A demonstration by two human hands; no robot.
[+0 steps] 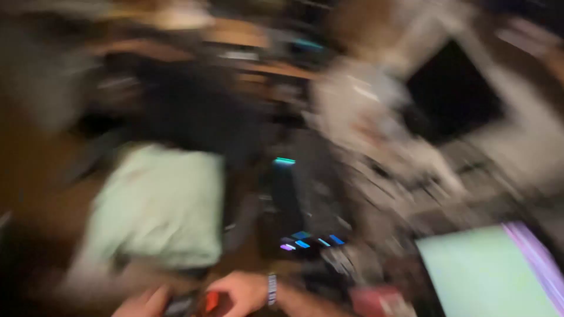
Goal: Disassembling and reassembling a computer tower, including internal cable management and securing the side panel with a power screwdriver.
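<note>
Both hands sit at the bottom edge, below the pale green cloth [158,205]: right hand [241,292], with a wristband, curled round a small red-orange object [211,300]; left hand [144,303] just beside it, its openness lost to blur. Steadying the object with both hands seems wise. Its long axis and heading cannot be told.

dim room, heavy motion blur, cluttered brown wooden desk [35,194], pale green cloth [158,205], glowing pale green screen [487,276], dark monitor in white frame [452,88], small coloured lights [311,240]
</note>
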